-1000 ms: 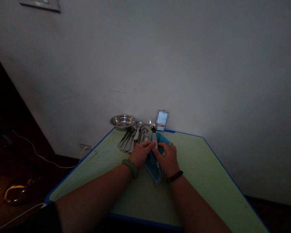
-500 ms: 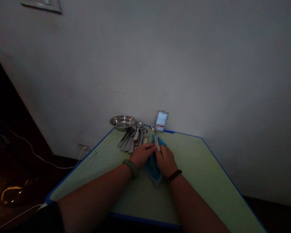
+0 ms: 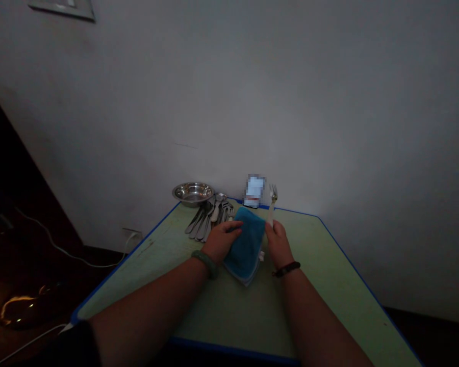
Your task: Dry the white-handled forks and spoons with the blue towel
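My right hand is closed on the pale handle of a fork, which it holds upright with the metal tines up. My left hand grips the left side of a blue cloth, thumb and fingers closed on it. The cloth hangs folded between my two hands, a small white tag at its right edge. Just beyond my left hand lies a pile of cutlery, spoons and forks with their handles toward me; my hand covers part of it.
A shiny metal bowl stands at the table's back left corner. A blurred-out bright phone-like screen leans near the wall. The pale green table has a blue edge. A white cable runs along the left.
My right hand has moved right, away from the cloth, bringing the fork out upright. The cloth, earlier bunched around the fork, now hangs more spread out from my left hand.
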The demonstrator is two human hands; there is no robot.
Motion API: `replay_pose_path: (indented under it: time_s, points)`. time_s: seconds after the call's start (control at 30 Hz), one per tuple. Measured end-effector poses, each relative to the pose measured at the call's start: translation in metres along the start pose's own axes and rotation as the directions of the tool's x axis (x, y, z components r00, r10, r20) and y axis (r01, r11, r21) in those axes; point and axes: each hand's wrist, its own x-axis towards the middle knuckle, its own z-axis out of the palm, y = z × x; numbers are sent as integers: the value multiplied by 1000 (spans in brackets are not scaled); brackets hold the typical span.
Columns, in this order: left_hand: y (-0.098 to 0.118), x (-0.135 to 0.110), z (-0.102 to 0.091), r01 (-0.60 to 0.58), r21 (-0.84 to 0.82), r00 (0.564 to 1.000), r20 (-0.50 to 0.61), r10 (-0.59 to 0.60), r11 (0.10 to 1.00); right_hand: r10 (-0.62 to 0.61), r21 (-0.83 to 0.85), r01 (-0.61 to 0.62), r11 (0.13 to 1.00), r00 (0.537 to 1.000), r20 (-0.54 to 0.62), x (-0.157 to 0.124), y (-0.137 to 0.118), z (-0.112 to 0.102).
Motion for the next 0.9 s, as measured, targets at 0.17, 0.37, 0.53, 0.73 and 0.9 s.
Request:
replay_pose_path:
  time_s: [0.17,0.37,0.53,0.73,0.9]
  points:
    - [3,-3,1,-3,67,1000,-4,3,998,213,70,-211,975,977,-13,27,17,-32]
    - [-1,-2,2,-39,82,999,31,36,996,163,-235,-197,952,974,-155,45,50,-76]
    - [-3,-1,3,-4,63,998,63,0,998,208,-464,-297,835,950,-234,48,64,-91]
    - [-5,1,4,3,67,998,64,-7,998,272,-580,-360,731,933,-236,48,66,-94]
    - [-5,2,4,24,58,996,81,-28,998,323,-633,-393,667,918,-229,53,75,-95]
